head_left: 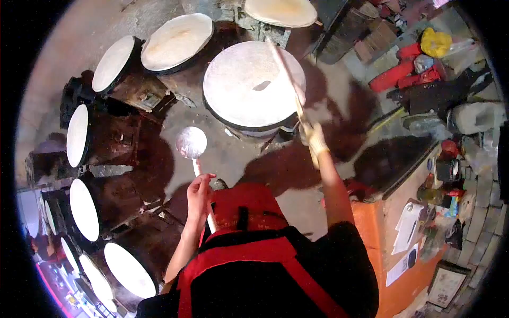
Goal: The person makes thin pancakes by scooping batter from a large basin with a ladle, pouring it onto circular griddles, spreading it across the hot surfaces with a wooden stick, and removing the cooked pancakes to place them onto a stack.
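Note:
My left hand [199, 192] is closed around the pale handle of a ladle [191, 142]. The ladle's round bowl, smeared with white, points away from me over the floor. On the right, my right hand [316, 139] grips a long wooden stick [286, 74]. Its thin far part lies over the right side of a round griddle [238, 125] on a drum-shaped stove. A thin white layer [233, 79] covers that griddle, with a small grey gap right of its middle. Whether the stick touches the layer I cannot tell.
More drum stoves with white-covered round tops, including one griddle [177, 42], curve round to the left and behind. An orange counter [366, 225] with papers [407, 228] stands at my right. Red and yellow bags [436, 42] and rubble lie at the back right.

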`<state>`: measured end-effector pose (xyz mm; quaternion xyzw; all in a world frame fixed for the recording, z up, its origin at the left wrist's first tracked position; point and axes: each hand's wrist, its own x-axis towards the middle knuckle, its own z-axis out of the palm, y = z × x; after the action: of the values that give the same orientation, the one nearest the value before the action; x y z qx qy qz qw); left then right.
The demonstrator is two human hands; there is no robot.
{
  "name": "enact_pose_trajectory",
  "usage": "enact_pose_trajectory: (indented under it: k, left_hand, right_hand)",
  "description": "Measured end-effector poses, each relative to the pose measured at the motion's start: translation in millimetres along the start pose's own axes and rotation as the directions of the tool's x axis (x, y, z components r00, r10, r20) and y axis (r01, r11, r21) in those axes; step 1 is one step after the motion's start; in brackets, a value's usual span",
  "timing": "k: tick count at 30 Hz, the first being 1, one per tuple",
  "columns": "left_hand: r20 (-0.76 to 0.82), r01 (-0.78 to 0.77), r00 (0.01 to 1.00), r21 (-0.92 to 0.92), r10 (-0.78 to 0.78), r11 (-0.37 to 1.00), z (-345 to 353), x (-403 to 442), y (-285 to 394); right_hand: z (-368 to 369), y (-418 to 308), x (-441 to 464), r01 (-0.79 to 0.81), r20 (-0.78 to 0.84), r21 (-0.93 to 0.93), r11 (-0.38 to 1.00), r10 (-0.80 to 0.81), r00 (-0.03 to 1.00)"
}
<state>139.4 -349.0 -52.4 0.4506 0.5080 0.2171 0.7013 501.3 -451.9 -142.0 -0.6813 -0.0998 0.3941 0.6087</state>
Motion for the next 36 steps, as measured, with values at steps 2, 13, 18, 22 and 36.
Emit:
enact_pose_trajectory:
  k: [2,13,18,22,36]
  left_hand:
    - [-0.05,0.012,0.999,-0.034,-0.014,0.999,13.3,-1.8,13.2]
    - [0.181,0.131,0.978,-0.135,-0.105,0.982,-23.7,18.0,28.8]
    - [0.303,0.284,0.929,-0.21,-0.214,0.936,-16.7,17.1,34.0]
    - [0.295,0.307,0.925,-0.203,-0.241,0.93,-18.1,19.4,33.8]
    - [0.341,0.214,0.92,-0.025,-0.193,0.977,-7.4,65.0,34.2]
  right_hand:
    - [34.3,3.7,29.4,0.111,-0.169,-0.043,0.993,-0.116,0.979]
    - [88.3,74.2,-37.1,0.465,-0.429,0.236,0.854,-0.338,0.838]
    - [108.1,64.3,-41.1,0.256,-0.127,0.024,0.966,-0.251,0.96]
    - [78.6,82.4,-28.0,0.578,-0.346,0.267,0.771,-0.483,0.804]
    - [62.9,77.2,-47.0,0.423,-0.074,-0.164,0.891,-0.439,0.896]
